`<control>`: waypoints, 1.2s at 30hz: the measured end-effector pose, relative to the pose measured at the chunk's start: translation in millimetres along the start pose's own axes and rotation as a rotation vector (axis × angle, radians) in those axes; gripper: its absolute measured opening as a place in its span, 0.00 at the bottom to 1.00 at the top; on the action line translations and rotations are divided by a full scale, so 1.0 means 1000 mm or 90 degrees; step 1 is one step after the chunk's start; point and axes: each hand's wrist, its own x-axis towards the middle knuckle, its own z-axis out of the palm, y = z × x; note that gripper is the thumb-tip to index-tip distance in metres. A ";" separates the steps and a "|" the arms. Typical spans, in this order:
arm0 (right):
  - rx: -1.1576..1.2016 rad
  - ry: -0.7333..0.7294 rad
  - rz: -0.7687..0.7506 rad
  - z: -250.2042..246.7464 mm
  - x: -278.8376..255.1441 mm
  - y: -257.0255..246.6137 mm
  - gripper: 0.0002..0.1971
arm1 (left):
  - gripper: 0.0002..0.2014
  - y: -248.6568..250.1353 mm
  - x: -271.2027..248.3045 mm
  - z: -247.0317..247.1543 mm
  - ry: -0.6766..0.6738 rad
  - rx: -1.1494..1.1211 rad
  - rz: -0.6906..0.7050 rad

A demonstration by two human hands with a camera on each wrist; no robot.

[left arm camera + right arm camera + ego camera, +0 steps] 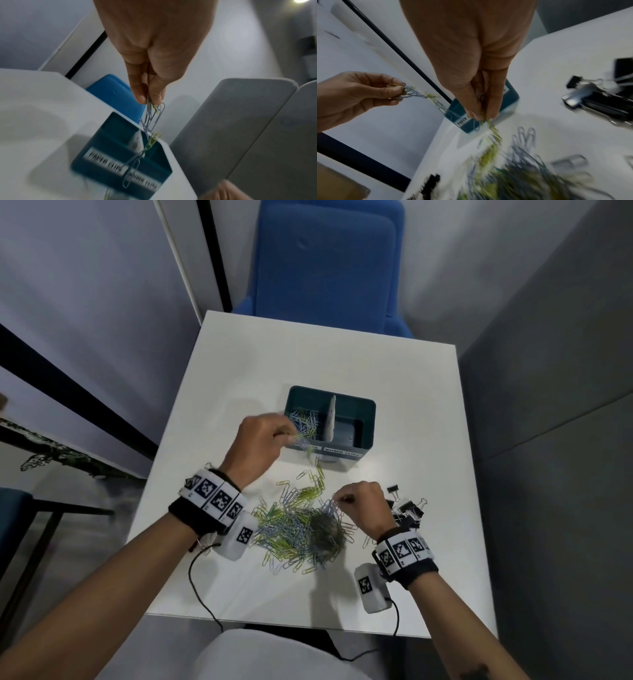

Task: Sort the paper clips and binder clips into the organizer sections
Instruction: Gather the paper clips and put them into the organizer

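A dark teal organizer [363, 409] with a white divider stands mid-table; its left section holds paper clips [305, 421], its right section looks bare. My left hand [284, 433] pinches a dangling chain of paper clips [150, 121] just in front of the organizer's [102, 159] left section. My right hand [340, 501] pinches a bunch of paper clips [489, 125] lifted from the big loose pile [301, 529] in the table's middle. Black binder clips [406, 506] lie just right of that hand, partly hidden by it.
The white table [394, 371] is small, with edges close on every side. A blue chair [329, 261] stands beyond its far edge. Wrist-camera cables [202, 587] trail over the near edge. Grey panels [555, 371] close the right side.
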 end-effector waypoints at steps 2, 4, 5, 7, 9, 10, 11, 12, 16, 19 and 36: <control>0.013 0.008 0.001 -0.013 0.003 -0.009 0.09 | 0.04 0.011 0.018 -0.010 0.036 0.004 0.015; 0.028 0.023 -0.009 -0.026 0.007 -0.019 0.09 | 0.04 0.017 0.036 -0.017 0.070 0.015 0.026; 0.034 0.033 -0.020 -0.032 0.009 -0.025 0.08 | 0.04 0.020 0.045 -0.018 0.084 0.024 0.030; 0.046 0.058 -0.050 -0.045 0.017 -0.036 0.08 | 0.04 0.020 0.060 -0.014 0.099 0.036 0.039; 0.052 0.081 -0.068 -0.056 0.031 -0.048 0.08 | 0.06 0.015 0.070 -0.005 0.080 0.036 0.027; 0.053 0.093 -0.075 -0.060 0.040 -0.054 0.08 | 0.08 0.010 0.072 0.001 0.066 0.041 0.012; 0.052 0.108 -0.080 -0.064 0.050 -0.060 0.08 | 0.09 0.004 0.071 0.007 0.057 0.051 -0.007; 0.051 0.127 -0.084 -0.066 0.061 -0.066 0.08 | 0.10 -0.003 0.069 0.013 0.056 0.064 -0.028; 0.066 0.173 -0.072 -0.067 0.100 -0.081 0.10 | 0.06 -0.033 0.041 0.037 0.023 0.118 -0.099; 0.033 0.140 -0.045 -0.062 0.114 -0.083 0.13 | 0.07 -0.058 0.010 0.055 -0.069 0.146 -0.129; -0.240 -0.172 -0.025 0.078 0.071 0.008 0.35 | 0.36 -0.108 -0.096 0.108 -0.290 0.333 -0.119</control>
